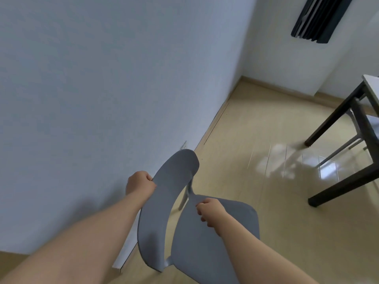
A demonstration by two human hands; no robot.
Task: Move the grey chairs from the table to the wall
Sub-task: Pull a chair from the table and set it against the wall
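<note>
Chair: grey chair point(205, 242) being carried, tilted, just beside wall point(102, 99).
Grip: left hand point(140, 183) curling round backrest edge; right hand point(211, 212) clutching seat edge.
Pending: setting it down; second chair point(357, 130) sitting under table point(369, 85).

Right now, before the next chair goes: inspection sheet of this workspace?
Surface: floor, pale glossy boards with window glare.
Job's things: grey chair held beside the wall; whether its feet touch down is hidden. Pale legs under the table, likely another chair.
Clutter: nothing seen.
Grippers: left hand grips the backrest's edge; right hand grips the seat's rear edge.
Cables: nothing seen.
Surroundings: dark curtain top right, room corner beyond.
</note>
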